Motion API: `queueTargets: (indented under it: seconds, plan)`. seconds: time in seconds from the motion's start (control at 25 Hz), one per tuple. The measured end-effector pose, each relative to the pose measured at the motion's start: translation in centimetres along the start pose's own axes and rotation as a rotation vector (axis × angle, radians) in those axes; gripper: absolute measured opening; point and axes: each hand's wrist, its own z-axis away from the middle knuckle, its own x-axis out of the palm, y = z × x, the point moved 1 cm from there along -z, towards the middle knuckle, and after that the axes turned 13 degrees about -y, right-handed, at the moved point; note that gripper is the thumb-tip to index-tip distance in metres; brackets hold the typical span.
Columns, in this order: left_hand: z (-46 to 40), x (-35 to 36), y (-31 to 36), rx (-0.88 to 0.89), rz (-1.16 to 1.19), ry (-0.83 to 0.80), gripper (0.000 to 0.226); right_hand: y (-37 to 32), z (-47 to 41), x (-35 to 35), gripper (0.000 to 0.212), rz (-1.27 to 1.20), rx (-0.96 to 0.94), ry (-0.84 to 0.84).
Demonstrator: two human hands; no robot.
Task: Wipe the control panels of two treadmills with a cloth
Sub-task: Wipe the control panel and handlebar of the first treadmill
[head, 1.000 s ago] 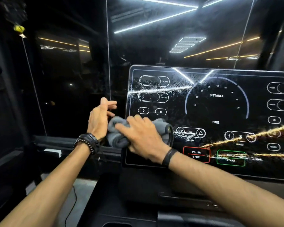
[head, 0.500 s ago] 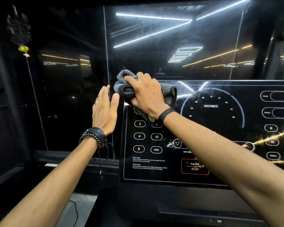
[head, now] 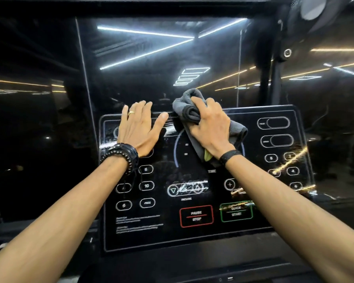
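Observation:
A glossy black treadmill control panel with white button outlines, a red PAUSE/STOP box and a green QUICK START box fills the middle of the view. My right hand grips a bunched grey cloth against the panel's upper edge, over the round distance dial. Part of the cloth hangs below my palm. My left hand lies flat on the panel's upper left with fingers spread, a ring on one finger and dark bracelets at the wrist.
Behind the panel stands a dark glass wall mirroring ceiling light strips. A black fan on a pole sits at the upper right. The console's lower ledge runs below the panel.
My right hand has slid the cloth rightward along the panel's top, from the left corner to above the dial. My left hand moved from the panel's left edge onto its face.

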Motion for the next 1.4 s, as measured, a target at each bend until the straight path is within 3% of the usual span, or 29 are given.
queueTargets:
  seconds: [0.48,0.68,0.76,0.96,1.2,1.4]
  plan:
    - [-4.2,3.2,7.4,0.023,-0.123,-0.022,0.089,19.2,5.2,-6.2,0.053,-0.121,0.592,0.205]
    - [-4.2,3.6,7.3,0.033,-0.13,-0.026,0.091,21.0,9.7,-6.9,0.056,-0.142,0.929,0.278]
    - [-4.1,3.5,7.2,0.042,-0.107,-0.038,0.094,19.7,11.9,-6.1,0.055,-0.123,0.964,0.289]
    - [-1.8,2.8,5.6,0.081,-0.111,-0.008,0.097,11.7,12.8,-2.8,0.058,-0.052,0.804,0.238]
    - [1.9,-0.1,-1.9,-0.032,-0.062,0.067,0.09,-4.4,10.8,1.9,0.052,-0.115,0.355,0.049]
    - [4.5,-4.0,-8.0,-0.101,-0.017,0.084,0.091,-17.0,11.9,5.1,0.062,-0.133,0.023,-0.173]
